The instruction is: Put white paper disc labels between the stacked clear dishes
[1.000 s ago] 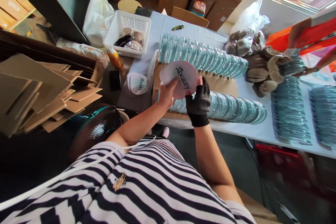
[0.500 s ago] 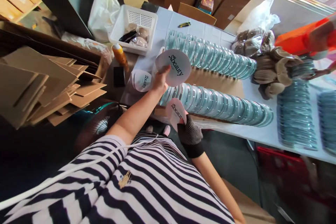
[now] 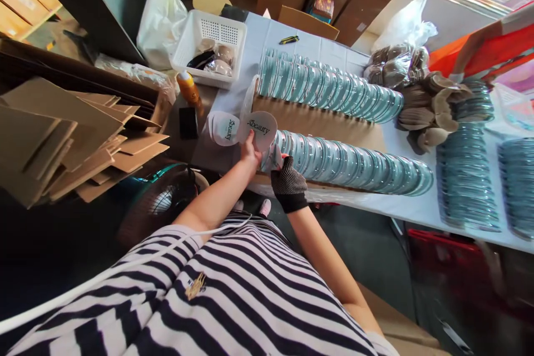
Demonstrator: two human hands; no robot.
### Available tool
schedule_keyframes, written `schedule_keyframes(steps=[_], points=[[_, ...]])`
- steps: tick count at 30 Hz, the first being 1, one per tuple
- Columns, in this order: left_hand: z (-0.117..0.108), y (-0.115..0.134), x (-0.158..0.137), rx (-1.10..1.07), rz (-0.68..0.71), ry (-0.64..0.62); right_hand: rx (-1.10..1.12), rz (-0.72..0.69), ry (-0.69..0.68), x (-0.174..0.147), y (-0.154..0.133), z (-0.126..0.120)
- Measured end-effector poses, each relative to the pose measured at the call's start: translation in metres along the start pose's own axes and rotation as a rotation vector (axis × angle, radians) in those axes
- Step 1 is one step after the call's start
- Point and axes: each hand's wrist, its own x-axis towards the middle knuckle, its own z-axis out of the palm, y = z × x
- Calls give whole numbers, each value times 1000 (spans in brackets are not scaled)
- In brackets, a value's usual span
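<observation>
My bare left hand (image 3: 249, 154) is closed on a round white card (image 3: 262, 130) printed "beauty", held over the table's left part. My right hand (image 3: 288, 182), in a dark fingerless-looking glove, pinches a second card (image 3: 273, 159) at the left end of the front row of clear glass discs (image 3: 354, 162). That card is tilted and partly hidden by my fingers. Behind stands another row of glass discs (image 3: 329, 89), on edge like the first. A small pile of the same printed cards (image 3: 224, 128) lies left of my left hand.
A white plastic basket (image 3: 240, 39) with wrapped pieces stands at the back left, near an orange bottle (image 3: 187, 86). A cutter knife (image 3: 289, 39) lies behind the rows. Brown moulded pads (image 3: 421, 111) and more glass stacks (image 3: 467, 178) are at right, where a co-worker's arm (image 3: 475, 50) reaches in.
Both hands have moved with their cards; my right hand has brought its card up to the front row's left end. My left hand's card has shifted down and left. The co-worker's arm has moved.
</observation>
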Motion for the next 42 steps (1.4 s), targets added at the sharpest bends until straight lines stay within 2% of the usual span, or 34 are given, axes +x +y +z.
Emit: schedule_keyframes(steps=[2, 4, 7, 9, 11, 15, 21, 26, 30, 32, 37, 39, 41, 42], points=[[2, 1, -6, 32, -13, 24, -12, -12, 14, 4, 3, 6], [10, 9, -8, 45, 56, 7, -1, -10, 34, 2, 9, 9], [29, 21, -3, 32, 179, -134, 73, 4, 54, -5, 19, 10], [42, 23, 0, 55, 191, -243, 130, -14, 60, -5, 22, 11], [53, 19, 0, 118, 195, -292, 136, -34, 49, 1, 21, 13], [60, 8, -4, 246, 245, -274, 78, -61, -15, 15, 16, 15], [54, 4, -8, 323, 269, -252, 199, -66, 43, 15, 19, 17], [56, 1, -13, 337, 264, -247, 77, -26, 3, 25, 13, 27], [58, -1, -16, 321, 256, -228, -38, -93, -46, 29, 10, 33], [58, -4, -17, 307, 272, -225, 126, -76, -99, 30, 11, 33], [57, -10, -19, 268, 270, -199, 1095, 150, -456, 31, 10, 31], [57, -11, -20, 267, 264, -192, 1419, 197, -550, 33, 7, 31], [56, -11, -21, 261, 266, -187, 1622, 276, -645, 34, 5, 30], [55, -11, -20, 245, 274, -185, 1638, 315, -690, 36, 5, 29]])
